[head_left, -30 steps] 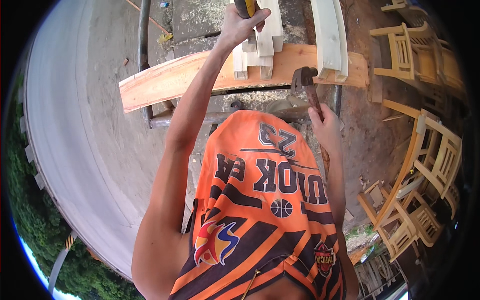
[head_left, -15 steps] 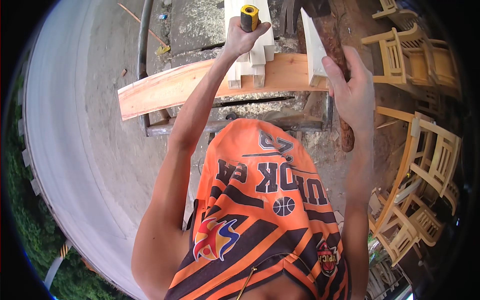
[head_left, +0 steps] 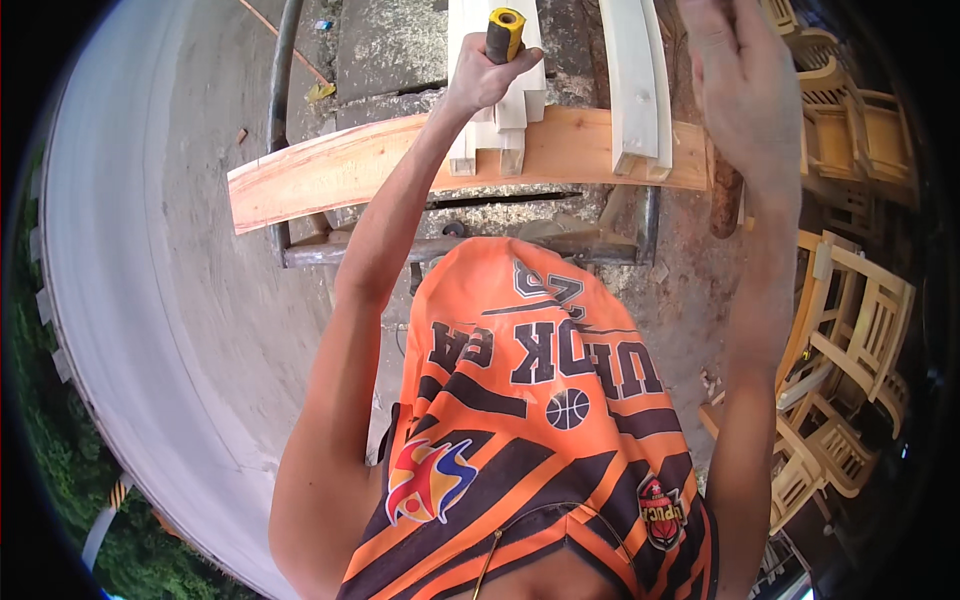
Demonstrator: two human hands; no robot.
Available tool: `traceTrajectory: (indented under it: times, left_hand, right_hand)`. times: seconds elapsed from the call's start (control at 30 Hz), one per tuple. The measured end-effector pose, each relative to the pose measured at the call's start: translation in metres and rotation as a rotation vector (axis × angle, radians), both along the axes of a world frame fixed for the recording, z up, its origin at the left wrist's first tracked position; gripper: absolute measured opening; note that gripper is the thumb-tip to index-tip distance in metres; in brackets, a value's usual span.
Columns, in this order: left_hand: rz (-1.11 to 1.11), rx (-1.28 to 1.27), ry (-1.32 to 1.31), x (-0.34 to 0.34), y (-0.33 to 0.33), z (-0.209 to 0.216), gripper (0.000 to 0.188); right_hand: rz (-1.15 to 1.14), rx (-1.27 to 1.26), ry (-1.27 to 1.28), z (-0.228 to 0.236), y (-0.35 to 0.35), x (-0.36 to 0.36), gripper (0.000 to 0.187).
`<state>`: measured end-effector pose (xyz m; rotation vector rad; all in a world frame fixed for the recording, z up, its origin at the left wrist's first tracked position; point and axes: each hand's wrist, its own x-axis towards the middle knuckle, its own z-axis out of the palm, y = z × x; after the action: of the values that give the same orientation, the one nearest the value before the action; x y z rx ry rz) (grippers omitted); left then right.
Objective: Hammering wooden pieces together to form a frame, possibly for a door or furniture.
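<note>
- Yellow-black handle [head_left: 505,38] stands over pale timber [head_left: 512,112], wrapped by the left hand [head_left: 484,78]; best held steady.
- Right hand [head_left: 748,95] grips the hammer [head_left: 726,200], head unseen; aim squarely at the handle's end.

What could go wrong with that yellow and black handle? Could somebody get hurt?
If the right hand swung its brown handle and missed, it might hit the bare left hand, wrapped close below the top of the yellow-and-black handle. A hard knock might also shift the pale wood pieces; I see no clamp on them.
</note>
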<state>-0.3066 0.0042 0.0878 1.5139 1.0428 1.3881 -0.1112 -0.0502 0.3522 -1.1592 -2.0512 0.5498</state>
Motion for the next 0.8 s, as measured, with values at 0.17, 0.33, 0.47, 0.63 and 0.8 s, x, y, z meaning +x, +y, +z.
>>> traceTrajectory:
  times: [0.17, 0.33, 0.47, 0.63, 0.8]
  left_hand:
    - [0.019, 0.086, -0.057, -0.007, -0.002, 0.018, 0.020]
    - [0.021, -0.115, 0.042, -0.019, 0.002, -0.018, 0.022]
    - [-0.041, -0.054, 0.021, 0.008, 0.011, 0.004, 0.029]
    - [-0.001, -0.046, -0.014, 0.013, 0.006, 0.001, 0.028]
    - [-0.096, -0.107, -0.021, 0.022, 0.018, -0.008, 0.029]
  right_hand:
    - [0.144, -0.092, -0.448, -0.100, 0.023, 0.004, 0.036]
    - [0.158, -0.150, -0.374, -0.049, 0.018, -0.007, 0.039]
    - [-0.102, 0.223, -0.053, 0.023, -0.006, -0.028, 0.032]
    - [0.003, -0.238, -0.547, -0.080, 0.020, -0.005, 0.038]
    - [-0.110, 0.126, -0.397, -0.001, 0.026, 0.022, 0.038]
